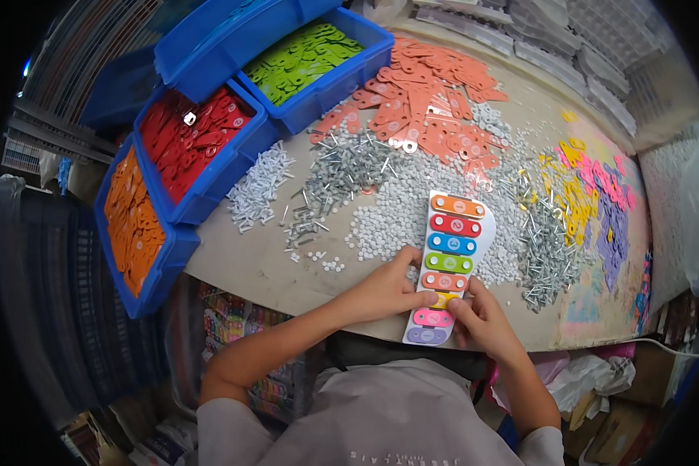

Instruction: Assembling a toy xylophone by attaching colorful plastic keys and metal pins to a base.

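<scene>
A toy xylophone (447,262) with a white base is held upright, slightly tilted, over the front edge of the table. Its coloured bars run from orange at the top to light purple at the bottom. My left hand (396,290) grips its left edge, the thumb lying across near the yellow bar (443,300). On the opposite side, my right hand (485,314) has closed around the lower right edge with its thumb on that yellow bar. White caps show at the ends of the upper bars. Behind the xylophone lies a pile of small white caps (392,221).
Blue bins at the left hold green bars (307,62), red bars (198,144) and orange bars (132,225). Salmon bars (423,93) heap at the back. Metal pins (346,167) and white pegs (260,186) lie loose. Yellow, pink and purple bars (612,241) spread at the right.
</scene>
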Tool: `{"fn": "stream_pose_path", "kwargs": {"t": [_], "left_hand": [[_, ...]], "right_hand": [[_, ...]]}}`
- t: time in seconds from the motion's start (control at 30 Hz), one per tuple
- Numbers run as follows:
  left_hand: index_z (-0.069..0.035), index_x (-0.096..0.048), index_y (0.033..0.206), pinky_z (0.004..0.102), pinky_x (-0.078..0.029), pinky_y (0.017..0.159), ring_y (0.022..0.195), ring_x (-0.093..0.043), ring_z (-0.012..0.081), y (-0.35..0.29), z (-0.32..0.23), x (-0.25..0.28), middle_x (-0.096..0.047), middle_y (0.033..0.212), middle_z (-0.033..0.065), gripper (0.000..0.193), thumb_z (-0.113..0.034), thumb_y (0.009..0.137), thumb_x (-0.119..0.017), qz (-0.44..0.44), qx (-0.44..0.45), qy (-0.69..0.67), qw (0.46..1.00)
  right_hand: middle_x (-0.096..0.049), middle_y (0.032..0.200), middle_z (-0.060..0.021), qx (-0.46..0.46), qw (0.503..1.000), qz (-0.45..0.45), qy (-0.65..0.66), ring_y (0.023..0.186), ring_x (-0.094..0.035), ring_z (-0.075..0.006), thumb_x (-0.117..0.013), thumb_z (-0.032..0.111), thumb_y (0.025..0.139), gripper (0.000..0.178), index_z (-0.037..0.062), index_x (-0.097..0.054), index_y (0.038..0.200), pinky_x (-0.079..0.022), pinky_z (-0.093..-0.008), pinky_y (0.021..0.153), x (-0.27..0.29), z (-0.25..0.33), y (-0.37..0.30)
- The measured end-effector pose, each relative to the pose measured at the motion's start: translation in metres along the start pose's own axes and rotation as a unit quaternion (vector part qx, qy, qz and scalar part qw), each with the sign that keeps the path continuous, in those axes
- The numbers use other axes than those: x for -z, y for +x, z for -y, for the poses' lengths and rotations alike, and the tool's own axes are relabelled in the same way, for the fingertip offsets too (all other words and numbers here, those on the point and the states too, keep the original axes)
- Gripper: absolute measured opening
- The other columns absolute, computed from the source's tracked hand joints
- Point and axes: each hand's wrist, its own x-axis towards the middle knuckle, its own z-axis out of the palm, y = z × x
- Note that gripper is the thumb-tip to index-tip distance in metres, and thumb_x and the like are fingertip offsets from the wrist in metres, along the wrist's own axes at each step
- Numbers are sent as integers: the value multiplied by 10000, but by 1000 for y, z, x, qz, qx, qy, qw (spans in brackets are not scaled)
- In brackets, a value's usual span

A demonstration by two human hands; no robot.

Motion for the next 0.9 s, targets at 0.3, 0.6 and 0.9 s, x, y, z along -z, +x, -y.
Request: {"fn": "stream_pose_path", "kwargs": {"t": [0.3, 0.6, 0.9], "left_hand": [[52, -368, 1286, 261, -474, 585, 657, -640, 85, -3, 3, -5, -691, 731, 89, 578, -198, 914, -733, -36, -40, 100, 994], [16, -622, 1128, 271, -478, 603, 641, -593, 106, -35, -12, 36, -633, 744, 44, 275, -159, 927, -688, -306, -123, 202, 922], [-17, -675, 939, 344, -495, 766, 833, -621, 244, -73, 24, 152, -643, 890, 101, 128, -76, 846, -739, -557, -151, 467, 670]], "right_hand": [[-586, 682, 9, 19, 999, -25, -20, 456, -463, -40, -550, 223, 1034, 303, 57, -498, 1283, -338, -219, 400, -6, 2, -2], [-541, 642, -29, 85, 988, -105, 76, 445, -489, -102, -526, 247, 1042, 218, 99, -421, 1163, -345, -223, 398, 6, -15, -6], [-573, 704, -24, 226, 951, -203, 54, 558, -546, -79, -546, 147, 1025, 135, 64, -505, 1123, -435, -225, 503, 2, -41, -11]]}}
